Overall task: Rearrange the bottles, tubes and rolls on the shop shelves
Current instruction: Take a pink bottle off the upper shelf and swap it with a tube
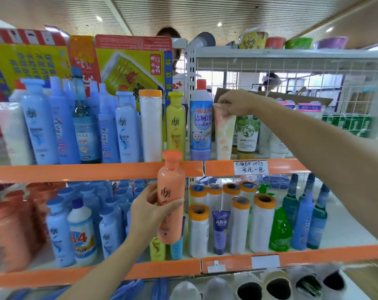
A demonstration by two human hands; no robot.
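Left hand (150,211) reaches up from seven o'clock, fingers wrapped round the orange bottle (171,198) before the upper shelf edge (92,171). Right hand (234,102), extended from three o'clock, pinches the pale tube (223,135) standing on that shelf.

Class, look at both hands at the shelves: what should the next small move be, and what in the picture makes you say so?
Probably lift the pale tube clear of the upper shelf. The right hand already pinches its top edge, and it stands among bottles beside the toilet cleaner bottle, away from the purple tube below. The left hand is occupied gripping the orange bottle.
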